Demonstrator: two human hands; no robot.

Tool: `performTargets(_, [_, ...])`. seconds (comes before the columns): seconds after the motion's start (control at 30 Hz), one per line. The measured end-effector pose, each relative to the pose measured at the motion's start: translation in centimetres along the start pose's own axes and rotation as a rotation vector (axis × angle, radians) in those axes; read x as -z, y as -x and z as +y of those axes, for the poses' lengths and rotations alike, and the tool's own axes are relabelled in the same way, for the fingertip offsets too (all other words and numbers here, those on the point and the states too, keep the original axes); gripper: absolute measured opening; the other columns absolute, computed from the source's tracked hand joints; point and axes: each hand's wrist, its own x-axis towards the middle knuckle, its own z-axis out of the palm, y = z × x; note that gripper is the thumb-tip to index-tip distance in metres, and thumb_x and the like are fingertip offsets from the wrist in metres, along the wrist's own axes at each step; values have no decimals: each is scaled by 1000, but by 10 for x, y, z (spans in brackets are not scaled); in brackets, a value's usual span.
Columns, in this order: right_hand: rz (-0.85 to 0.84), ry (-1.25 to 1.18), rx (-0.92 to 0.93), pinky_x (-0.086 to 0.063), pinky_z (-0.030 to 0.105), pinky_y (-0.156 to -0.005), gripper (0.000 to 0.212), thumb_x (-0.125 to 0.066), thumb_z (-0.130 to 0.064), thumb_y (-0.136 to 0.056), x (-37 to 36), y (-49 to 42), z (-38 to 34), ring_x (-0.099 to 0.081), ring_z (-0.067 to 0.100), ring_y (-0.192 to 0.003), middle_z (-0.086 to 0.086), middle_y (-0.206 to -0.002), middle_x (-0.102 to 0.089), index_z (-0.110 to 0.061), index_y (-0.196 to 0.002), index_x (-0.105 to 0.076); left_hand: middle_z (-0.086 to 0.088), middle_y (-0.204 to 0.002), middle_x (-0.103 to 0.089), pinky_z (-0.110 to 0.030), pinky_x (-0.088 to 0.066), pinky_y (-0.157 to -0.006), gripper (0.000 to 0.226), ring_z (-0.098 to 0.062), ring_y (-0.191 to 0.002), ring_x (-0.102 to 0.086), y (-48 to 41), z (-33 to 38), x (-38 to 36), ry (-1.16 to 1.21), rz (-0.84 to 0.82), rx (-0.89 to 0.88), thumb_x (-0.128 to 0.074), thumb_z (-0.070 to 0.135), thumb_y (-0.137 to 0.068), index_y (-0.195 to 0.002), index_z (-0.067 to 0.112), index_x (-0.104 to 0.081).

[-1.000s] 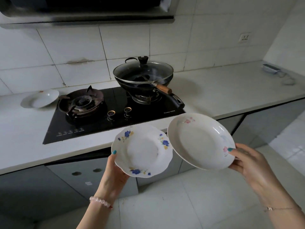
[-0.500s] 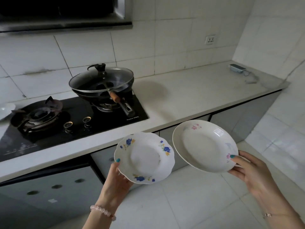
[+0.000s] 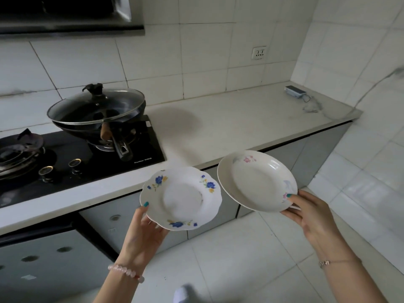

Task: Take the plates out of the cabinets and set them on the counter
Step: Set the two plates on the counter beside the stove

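My left hand (image 3: pixel 143 232) grips a scalloped white plate with blue flowers (image 3: pixel 181 197) by its lower left rim, thumb on top. My right hand (image 3: pixel 310 217) holds a round white plate with pink flowers (image 3: pixel 256 180) at its lower right rim. Both plates hang tilted in the air in front of the counter edge, side by side and nearly touching. The pale counter (image 3: pixel 240 119) stretches behind them toward the right corner. Grey cabinet doors (image 3: pixel 122 217) below the counter are closed.
A black gas hob (image 3: pixel 87 158) sits at the left with a lidded wok (image 3: pixel 96 110) whose handle points toward me. A small grey device with a cord (image 3: pixel 295 91) lies at the counter's far right. A wall socket (image 3: pixel 259 53) is above. White floor tiles lie below.
The view has swung to the right: hob and wok slid left, and the third plate on the left counter left the frame. Both hands keep their plates, still held side by side.
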Motion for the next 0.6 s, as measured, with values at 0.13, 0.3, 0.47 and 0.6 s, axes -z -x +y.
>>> performTargets(0.13, [-1,9,-15,-58,26,-60,24,-59,2,-82,-16,-30,-5,-69,25,-76,19,-100,-68,2,-106,-64,-13,-106,-64,-37,-55,-77,37,-25,-97,-58,-34,6,-11,53,20,8,-62,32,-74,-98,4,-68])
performTargets(0.3, [1,16,-18,-56,23,-52,23,-59,3,-82,-49,-87,-15,-67,26,-78,19,-97,-67,2,-105,-64,-12,-104,-67,-35,-58,-74,34,-25,-92,-61,-100,23,-28,36,6,14,-60,33,-76,-93,6,-74])
performTargets(0.47, [2,38,-20,-56,24,-54,19,-60,1,-82,-89,-151,-33,-69,26,-79,19,-96,-69,-1,-101,-66,-12,-102,-68,-32,-58,-62,35,-24,-83,-64,-165,44,-51,3,-1,33,-59,33,-76,-95,8,-73])
performTargets(0.6, [-6,18,1,-56,24,-54,22,-60,1,-82,-120,-193,-49,-70,22,-73,19,-95,-69,1,-103,-65,-17,-120,-60,-43,-54,-81,52,-31,-108,-55,-210,68,-65,-30,-30,14,-58,35,-77,-121,6,-58])
